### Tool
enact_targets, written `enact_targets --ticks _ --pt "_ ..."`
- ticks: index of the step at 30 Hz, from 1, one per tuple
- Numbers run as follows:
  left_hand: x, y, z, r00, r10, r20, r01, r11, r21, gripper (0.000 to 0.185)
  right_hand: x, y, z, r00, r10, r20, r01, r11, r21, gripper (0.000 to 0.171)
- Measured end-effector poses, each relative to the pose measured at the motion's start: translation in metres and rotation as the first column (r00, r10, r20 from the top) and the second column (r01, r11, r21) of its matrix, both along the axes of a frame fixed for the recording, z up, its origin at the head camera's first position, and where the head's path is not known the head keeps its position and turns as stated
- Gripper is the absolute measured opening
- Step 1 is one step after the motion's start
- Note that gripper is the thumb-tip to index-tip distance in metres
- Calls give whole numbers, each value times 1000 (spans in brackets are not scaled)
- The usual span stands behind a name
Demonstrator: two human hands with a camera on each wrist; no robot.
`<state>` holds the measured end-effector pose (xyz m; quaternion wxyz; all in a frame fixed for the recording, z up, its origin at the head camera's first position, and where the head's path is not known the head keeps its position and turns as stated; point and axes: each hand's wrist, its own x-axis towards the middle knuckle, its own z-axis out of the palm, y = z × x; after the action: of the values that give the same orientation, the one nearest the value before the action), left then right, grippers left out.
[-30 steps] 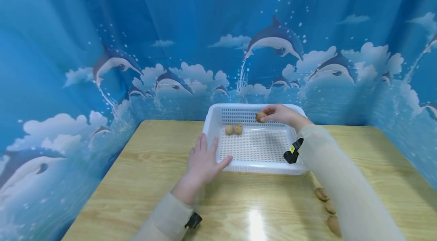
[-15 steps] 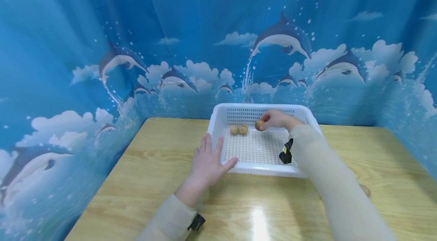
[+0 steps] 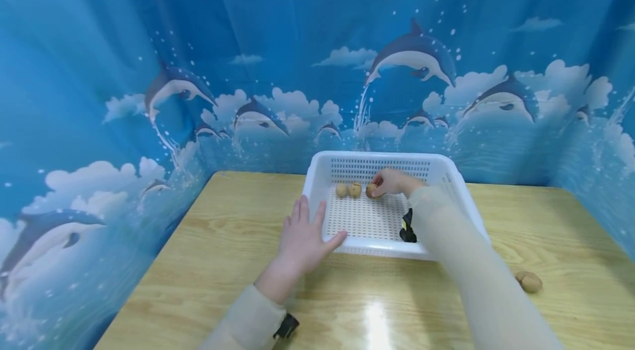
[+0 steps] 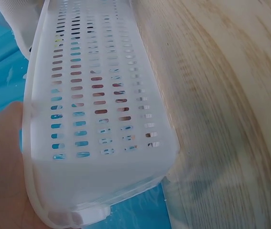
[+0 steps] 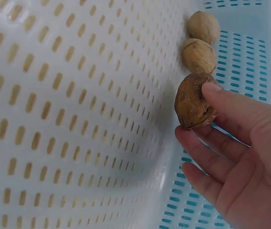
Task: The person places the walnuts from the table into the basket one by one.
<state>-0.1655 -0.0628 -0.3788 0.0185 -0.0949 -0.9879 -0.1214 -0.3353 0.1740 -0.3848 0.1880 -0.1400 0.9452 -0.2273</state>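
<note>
My right hand (image 3: 396,181) pinches a dark brown walnut (image 5: 191,101) between thumb and fingers, low inside a white plastic basket (image 3: 382,251). Two lighter walnuts sit side by side along the basket's back wall: a pale one (image 5: 203,27) farther off and a cracked one (image 5: 199,56) right beside the held walnut. With fingers spread and straight, my left hand (image 3: 303,240) rests at the basket's front left corner. The left wrist view has part of that hand (image 4: 4,167) against the rim, its fingertips out of sight.
On the wooden table (image 3: 223,245), walnuts (image 3: 529,282) lie at the right, partly behind my right sleeve. A blue curtain (image 3: 297,36) printed with dolphins hangs behind the table and along its sides.
My right hand has brought its walnut down and slightly left, from above the basket floor to beside the other two. The left hand keeps its place on the basket; the head view has shifted slightly.
</note>
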Motion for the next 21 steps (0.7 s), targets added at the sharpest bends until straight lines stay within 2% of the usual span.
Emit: enact_targets --ticks 7,11,21 --pt "0 0 -1 1000 -5 -8 5 1000 -16 87 1 -7 -2 999 -21 -24 23 998 66 35" --pt "0 1 -2 1000 -12 -18 12 1000 -13 87 3 -5 2 999 -28 -25 29 998 51 39" --pt "-1 0 0 1000 -3 -18 3 1000 -5 86 17 26 38 1000 4 -25 -6 998 -66 45"
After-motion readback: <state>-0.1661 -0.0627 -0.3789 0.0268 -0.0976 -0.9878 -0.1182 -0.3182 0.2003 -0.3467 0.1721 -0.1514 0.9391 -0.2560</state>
